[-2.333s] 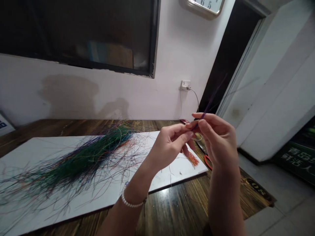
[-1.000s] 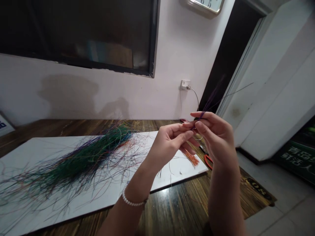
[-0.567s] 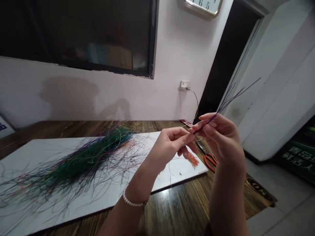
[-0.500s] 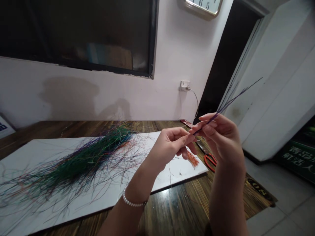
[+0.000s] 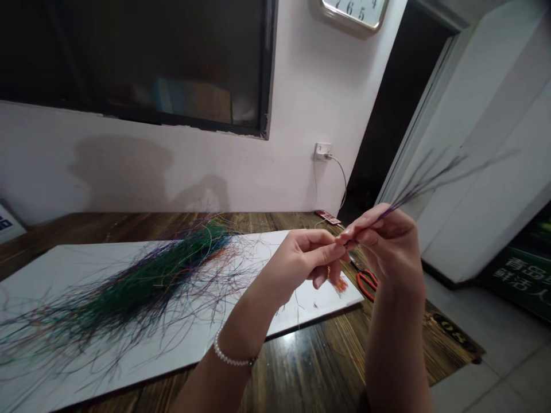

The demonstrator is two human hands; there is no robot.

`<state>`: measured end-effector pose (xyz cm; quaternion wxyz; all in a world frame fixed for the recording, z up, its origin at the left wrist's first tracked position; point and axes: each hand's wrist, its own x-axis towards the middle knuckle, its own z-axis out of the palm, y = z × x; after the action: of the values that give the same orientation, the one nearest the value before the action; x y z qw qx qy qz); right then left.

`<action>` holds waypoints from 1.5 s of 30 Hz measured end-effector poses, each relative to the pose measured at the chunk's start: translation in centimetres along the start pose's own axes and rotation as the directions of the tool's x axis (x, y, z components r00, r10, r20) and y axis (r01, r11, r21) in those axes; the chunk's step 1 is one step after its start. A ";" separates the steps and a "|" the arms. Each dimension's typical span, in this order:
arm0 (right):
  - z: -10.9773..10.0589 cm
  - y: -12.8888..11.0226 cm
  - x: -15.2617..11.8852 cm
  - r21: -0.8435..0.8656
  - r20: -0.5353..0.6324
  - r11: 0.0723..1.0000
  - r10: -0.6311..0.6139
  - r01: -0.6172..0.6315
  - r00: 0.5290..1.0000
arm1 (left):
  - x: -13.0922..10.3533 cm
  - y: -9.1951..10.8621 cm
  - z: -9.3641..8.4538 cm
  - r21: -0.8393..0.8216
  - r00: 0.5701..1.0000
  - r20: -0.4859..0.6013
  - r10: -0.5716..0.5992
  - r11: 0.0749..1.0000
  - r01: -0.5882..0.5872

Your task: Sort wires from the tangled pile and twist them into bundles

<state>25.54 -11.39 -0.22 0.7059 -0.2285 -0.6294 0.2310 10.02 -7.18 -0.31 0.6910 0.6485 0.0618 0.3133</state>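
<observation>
A thin bundle of purple wires (image 5: pixel 402 199) is pinched between both hands, its loose ends fanning up to the right. My left hand (image 5: pixel 303 258) grips the lower end between thumb and fingers. Farther up the same bundle, my right hand (image 5: pixel 390 246) is closed with thumb and fingertips on it. The exact ends between the fingers are hidden. Behind my left fingers, a small orange bunch of strands (image 5: pixel 339 284) lies on the white board (image 5: pixel 316 315). Left of the hands, a large tangled heap of mostly green wires (image 5: pixel 150 275) spreads over the board.
Red-handled scissors (image 5: pixel 367 282) lie on the wooden table (image 5: pixel 318 367) behind my right wrist. A small red tag (image 5: pixel 328 217) is at the table's back edge. The wall has a socket (image 5: pixel 323 151) with a plugged cable and a clock (image 5: pixel 355 11).
The purple wires' free ends have swung lower and to the right and fanned out, with some blur. Both hands have shifted slightly, still pinching the bundle.
</observation>
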 end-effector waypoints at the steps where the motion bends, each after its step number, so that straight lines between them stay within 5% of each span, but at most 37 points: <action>1: 0.0 -0.1 0.0 0.007 -0.004 1.000 -0.001 0.001 1.000 | 0.0 0.0 0.1 0.001 1.000 0.006 0.001 1.000 -0.001; 11: -0.1 -0.2 -0.1 0.032 -0.009 0.999 -0.020 0.021 1.000 | 0.0 -0.1 0.9 0.079 0.999 -0.022 0.031 0.996 -0.029; 20: 0.0 0.7 0.5 -0.035 -0.081 0.999 -0.013 0.010 0.997 | 0.5 -0.4 0.5 0.162 0.976 -0.190 0.103 0.984 -0.072; 33: -0.5 1.1 0.7 -0.066 -0.039 0.998 -0.023 0.020 0.999 | 0.5 -0.3 0.2 0.192 0.974 -0.205 0.093 0.980 -0.054; 45: -0.8 1.2 0.7 0.000 -0.251 1.000 0.018 -0.018 0.968 | 0.3 -0.1 0.3 0.241 0.973 -0.215 0.080 0.970 -0.026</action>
<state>26.40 -10.04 -0.55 0.7774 -0.2624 -0.5334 0.2058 10.38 -7.26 -0.24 0.5890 0.6882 0.1584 0.3930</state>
